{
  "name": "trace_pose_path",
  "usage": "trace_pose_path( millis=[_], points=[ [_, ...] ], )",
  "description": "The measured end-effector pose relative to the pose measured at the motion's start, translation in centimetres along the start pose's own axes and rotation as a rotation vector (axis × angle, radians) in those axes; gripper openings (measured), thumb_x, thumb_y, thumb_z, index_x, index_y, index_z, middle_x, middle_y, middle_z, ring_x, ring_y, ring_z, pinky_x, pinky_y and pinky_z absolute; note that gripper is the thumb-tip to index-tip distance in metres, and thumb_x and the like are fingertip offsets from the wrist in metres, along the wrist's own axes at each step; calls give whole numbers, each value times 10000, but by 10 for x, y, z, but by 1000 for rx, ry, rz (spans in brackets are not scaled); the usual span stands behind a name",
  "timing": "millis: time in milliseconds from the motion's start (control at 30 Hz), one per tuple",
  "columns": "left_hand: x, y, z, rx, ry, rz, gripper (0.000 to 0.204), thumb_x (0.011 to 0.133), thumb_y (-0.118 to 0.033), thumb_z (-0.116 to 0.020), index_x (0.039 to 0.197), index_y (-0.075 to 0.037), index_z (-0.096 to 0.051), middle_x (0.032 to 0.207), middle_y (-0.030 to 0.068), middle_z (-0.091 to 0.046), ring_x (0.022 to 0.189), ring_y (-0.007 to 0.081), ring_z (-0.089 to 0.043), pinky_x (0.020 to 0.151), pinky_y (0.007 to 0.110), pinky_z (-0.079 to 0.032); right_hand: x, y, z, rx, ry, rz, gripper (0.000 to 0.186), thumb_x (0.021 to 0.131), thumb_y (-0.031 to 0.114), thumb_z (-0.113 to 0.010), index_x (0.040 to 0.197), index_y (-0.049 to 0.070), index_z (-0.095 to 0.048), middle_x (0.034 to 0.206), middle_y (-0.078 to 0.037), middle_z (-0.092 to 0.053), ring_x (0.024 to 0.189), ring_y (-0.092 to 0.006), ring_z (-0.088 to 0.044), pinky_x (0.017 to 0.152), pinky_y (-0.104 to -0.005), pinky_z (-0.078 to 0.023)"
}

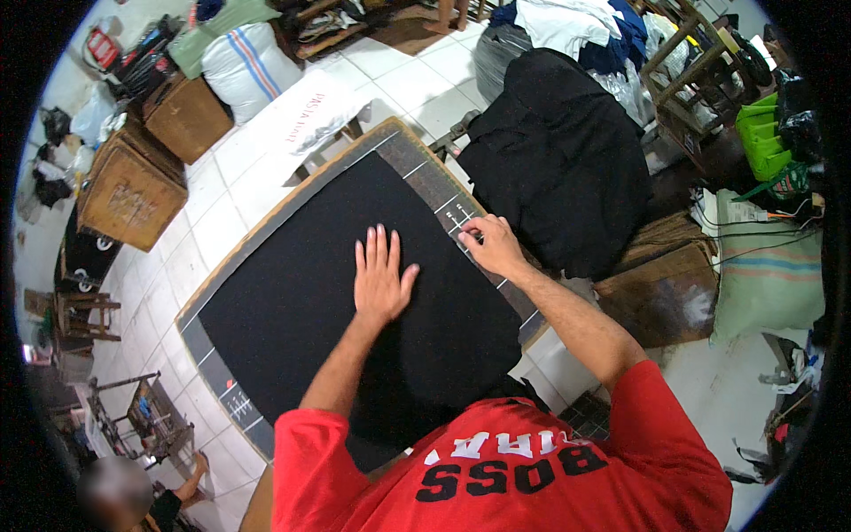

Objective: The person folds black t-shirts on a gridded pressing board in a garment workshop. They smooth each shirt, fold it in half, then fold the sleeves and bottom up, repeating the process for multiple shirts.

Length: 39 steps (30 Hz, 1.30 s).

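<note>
A large piece of black fabric (292, 301) covers most of a grey board (514, 297) with white marks along its sides and a pale wooden rim. My left hand (383, 277) lies flat on the fabric near its middle, fingers stretched out. At the fabric's right edge, over the marked strip of the board, my right hand (490, 244) has its fingers curled toward the thumb; what is between them, if anything, is too small to make out.
A draped black cloth heap (554, 151) sits beyond the board's right side. A white panel (301, 111) stands behind it. Brown boxes (133, 195), sacks (244, 71) and a cluttered chair (674, 71) line the floor (217, 208). Another person (160, 505) is at lower left.
</note>
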<state>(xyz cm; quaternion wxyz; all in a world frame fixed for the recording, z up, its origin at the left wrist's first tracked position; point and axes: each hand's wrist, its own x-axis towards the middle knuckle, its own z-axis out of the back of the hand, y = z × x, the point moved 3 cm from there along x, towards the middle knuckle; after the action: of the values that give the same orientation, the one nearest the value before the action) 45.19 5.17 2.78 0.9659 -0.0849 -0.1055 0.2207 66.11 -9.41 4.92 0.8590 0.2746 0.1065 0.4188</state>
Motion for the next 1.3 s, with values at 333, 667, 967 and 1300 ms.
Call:
trace_pose_path(
  millis=[333,667,967,1300],
  points=[
    [173,82,-35,125,-108,-37,614,1068,-439,-437,1579,-101,-407,1653,147,-352,1546,346,-279,1264,540,-189,82,32,-31,3,19,-72,221,837,270,-812,894,62,-765,884,-86,-774,861,-289,-694,854,-425,-528],
    [153,67,-29,86,-76,-46,571,1082,-361,-431,1606,-142,-373,1672,204,-286,1557,390,-237,1260,563,-180,109,49,-47,-161,55,-107,189,835,253,-776,888,73,-762,837,-92,-762,861,-313,-713,836,-434,-546],
    [101,11,-23,-8,27,-96,551,1063,-351,-446,1589,-186,-409,1673,199,-277,1560,409,-206,1257,603,-131,90,42,-49,-41,140,-163,323,965,275,-640,1147,43,-508,877,-216,-743,876,-412,-732,883,-568,-494],
    [18,-77,-21,-135,169,-186,598,1041,-386,-492,1594,-181,-397,1675,207,-263,1566,412,-180,1262,605,-114,-40,-8,1,-15,171,-255,322,994,241,-611,1218,57,-472,945,-254,-728,884,-470,-701,819,-603,-502]
  ],
)
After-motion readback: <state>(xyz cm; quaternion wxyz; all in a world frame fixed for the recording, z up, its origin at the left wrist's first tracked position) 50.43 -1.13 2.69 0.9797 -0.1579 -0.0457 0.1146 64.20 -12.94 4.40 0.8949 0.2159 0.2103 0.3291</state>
